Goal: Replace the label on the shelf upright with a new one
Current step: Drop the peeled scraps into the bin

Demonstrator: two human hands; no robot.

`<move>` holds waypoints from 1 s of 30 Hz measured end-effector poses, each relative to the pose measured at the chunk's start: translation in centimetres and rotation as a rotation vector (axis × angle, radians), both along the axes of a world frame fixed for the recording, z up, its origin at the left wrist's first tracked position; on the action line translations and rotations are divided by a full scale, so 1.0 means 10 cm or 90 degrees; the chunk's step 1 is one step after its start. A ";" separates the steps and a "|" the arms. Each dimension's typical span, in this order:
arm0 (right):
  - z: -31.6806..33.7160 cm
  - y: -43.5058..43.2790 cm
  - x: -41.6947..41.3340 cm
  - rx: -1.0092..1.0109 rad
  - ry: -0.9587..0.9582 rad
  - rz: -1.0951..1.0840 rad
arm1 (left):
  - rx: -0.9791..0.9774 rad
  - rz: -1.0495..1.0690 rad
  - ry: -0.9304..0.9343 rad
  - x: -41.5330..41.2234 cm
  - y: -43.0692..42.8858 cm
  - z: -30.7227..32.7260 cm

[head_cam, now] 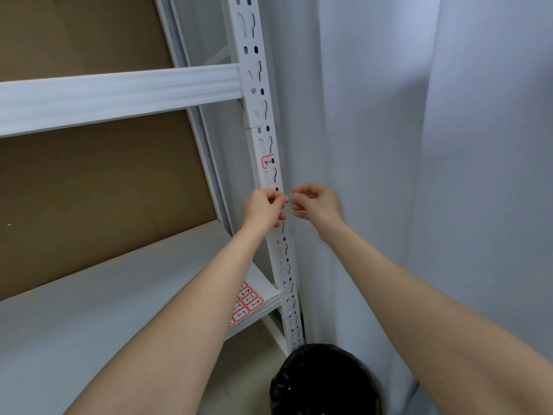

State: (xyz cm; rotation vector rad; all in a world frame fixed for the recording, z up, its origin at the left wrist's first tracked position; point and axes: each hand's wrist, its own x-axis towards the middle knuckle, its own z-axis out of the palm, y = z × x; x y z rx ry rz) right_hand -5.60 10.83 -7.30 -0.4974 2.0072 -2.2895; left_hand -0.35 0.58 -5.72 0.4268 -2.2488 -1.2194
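At the foot of the white perforated steel shelf upright (291, 310) stood a round bin lined with a black plastic bag (323, 381). Just left of the upright, on the white shelf board (119, 295), lay a sheet of red-bordered handwritten labels (247, 301). Higher, in front of the upright, the left hand (261, 208) and the right hand (314, 203) were fingertip to fingertip, both curled and pinching a tiny pale scrap (288, 199). It was too small to tell whether it was a peeled-off label or a fresh one. Just above the hands, a red-bordered label marked "4-" (267, 162) was stuck on the upright's face, partly over a slot. I judged three risks. The scrap's adhesive could cling to a fingertip or fold onto itself when the hands parted. If dropped, it could miss the bin. A new label pressed over a slot could wrinkle or lift.
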 end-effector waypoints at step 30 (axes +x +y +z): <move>-1.54 0.40 0.29 0.708 -0.012 0.324 | -0.136 -0.176 -0.595 0.24 0.14 -1.16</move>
